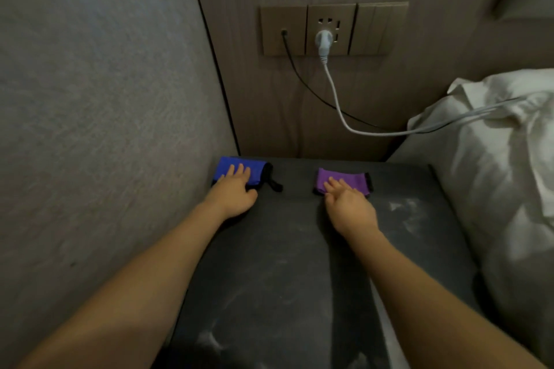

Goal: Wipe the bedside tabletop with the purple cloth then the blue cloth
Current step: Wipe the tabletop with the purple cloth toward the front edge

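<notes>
- The left hand [233,192] lay flat and open on the blue cloth [239,172], at the tabletop's [269,263] far-left corner.
- The right hand [349,207] rested with loose fingers on the purple cloth [344,178], right of the blue cloth, gripping nothing.

desk [287,272]: blue cloth [254,169] far left, purple cloth [350,178] right of it | sockets [332,29] behind | bed [503,177] right

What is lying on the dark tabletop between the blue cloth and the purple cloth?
Only a short black strap beside the blue cloth; otherwise bare dark tabletop up to the purple cloth, in the head view.
</notes>
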`<state>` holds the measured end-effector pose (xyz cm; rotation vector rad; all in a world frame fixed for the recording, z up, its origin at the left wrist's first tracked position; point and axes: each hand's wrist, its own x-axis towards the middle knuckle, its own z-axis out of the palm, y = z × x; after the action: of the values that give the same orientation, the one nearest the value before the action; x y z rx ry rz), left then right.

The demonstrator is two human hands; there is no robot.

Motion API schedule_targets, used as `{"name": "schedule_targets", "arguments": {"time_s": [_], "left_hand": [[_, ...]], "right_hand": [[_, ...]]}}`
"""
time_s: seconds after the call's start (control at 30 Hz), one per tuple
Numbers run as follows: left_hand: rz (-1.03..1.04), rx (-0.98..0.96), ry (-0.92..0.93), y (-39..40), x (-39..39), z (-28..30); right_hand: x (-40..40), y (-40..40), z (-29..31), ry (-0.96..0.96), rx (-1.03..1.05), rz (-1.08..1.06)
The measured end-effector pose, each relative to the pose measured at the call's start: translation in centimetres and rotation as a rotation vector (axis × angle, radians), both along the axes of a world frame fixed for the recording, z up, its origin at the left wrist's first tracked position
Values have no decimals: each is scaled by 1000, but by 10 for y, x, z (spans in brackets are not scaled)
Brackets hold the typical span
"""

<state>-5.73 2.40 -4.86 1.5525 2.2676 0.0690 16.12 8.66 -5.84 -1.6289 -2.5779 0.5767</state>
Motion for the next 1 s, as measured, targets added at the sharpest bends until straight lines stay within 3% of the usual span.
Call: {"name": "schedule_targets", "arguments": {"time_s": [0.17,0.5,0.73,1.0], "left_hand": [[-37,-47,97,-6,7,-5],[-7,-96,-3,1,0,0],[113,-116,-90,17,-10,13],[133,-98,-157,23,-21,15]], "right_hand": [[60,21,11,-173,10,-54],[116,11,-8,-21,90,-340],[80,-16,-6,-71,79,-393],[-23,-58,-6,-16,69,-161]]}}
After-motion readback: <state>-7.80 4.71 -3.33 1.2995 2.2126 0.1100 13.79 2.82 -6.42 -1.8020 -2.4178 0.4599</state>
